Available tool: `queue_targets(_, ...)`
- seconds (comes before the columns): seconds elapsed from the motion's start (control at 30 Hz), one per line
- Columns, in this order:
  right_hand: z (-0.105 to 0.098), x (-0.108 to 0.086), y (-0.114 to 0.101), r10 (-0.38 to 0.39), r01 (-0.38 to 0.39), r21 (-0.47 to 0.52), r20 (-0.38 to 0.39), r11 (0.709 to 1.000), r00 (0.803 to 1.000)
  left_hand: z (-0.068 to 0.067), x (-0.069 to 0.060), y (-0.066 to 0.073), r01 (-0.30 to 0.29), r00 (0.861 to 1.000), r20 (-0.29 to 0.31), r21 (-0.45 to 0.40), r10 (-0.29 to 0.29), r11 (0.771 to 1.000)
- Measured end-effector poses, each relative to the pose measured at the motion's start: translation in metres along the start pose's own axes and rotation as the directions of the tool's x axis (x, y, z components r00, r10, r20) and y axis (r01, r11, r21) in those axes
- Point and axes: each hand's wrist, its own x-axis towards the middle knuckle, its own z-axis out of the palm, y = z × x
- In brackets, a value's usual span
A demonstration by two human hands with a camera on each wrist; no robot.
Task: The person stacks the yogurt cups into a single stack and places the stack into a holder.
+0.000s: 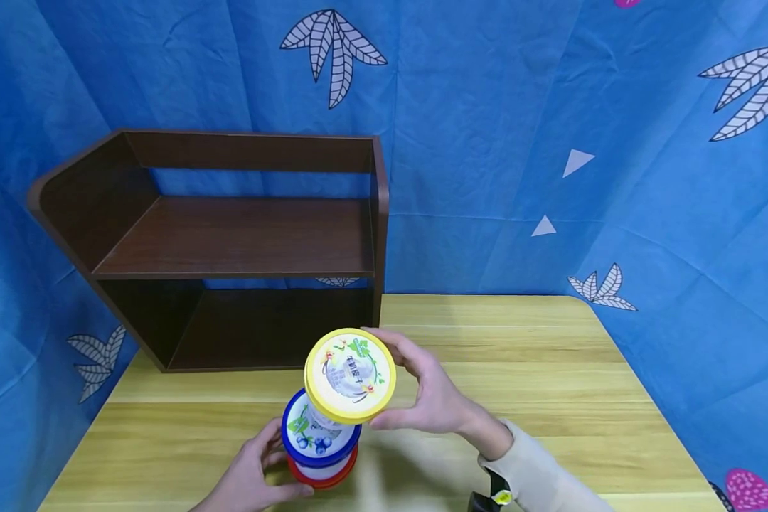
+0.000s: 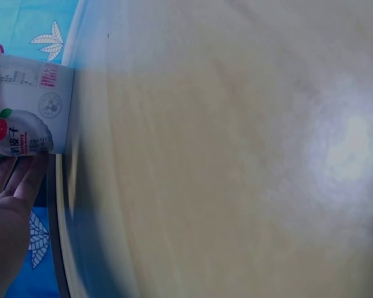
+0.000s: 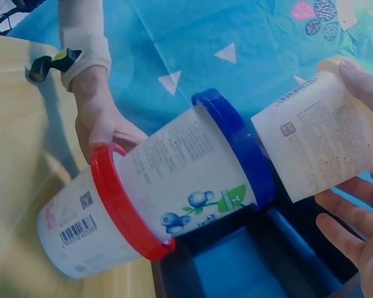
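Note:
My right hand (image 1: 432, 391) grips a white tub with a yellow lid (image 1: 350, 375), thumb on one side and fingers on the other. Just below it, a white tub with a blue lid and blueberry print (image 3: 183, 171) stands on a red-lidded tub (image 3: 87, 226), which rests on the table. In the right wrist view a narrow gap shows between the yellow-lidded tub's base and part of the blue lid. My left hand (image 1: 249, 466) holds the red-lidded tub from the side. Strawberry print shows on that tub (image 2: 28, 105) in the left wrist view.
A dark brown two-level shelf (image 1: 237, 238) stands behind the tubs, on the left of the wooden table (image 1: 518, 398). Blue patterned cloth (image 1: 473, 142) hangs around the back and sides. A black strap device (image 1: 489, 498) sits on the right wrist.

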Motion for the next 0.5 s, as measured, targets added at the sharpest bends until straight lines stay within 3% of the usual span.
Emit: queue_targets(0.5, 0.013, 0.002, 0.001, 0.034, -0.036, 0.029, 0.07, 0.999, 0.997, -0.001, -0.001, -0.001, -0.021, 1.0, 0.009, -0.025, 0.021, 0.999)
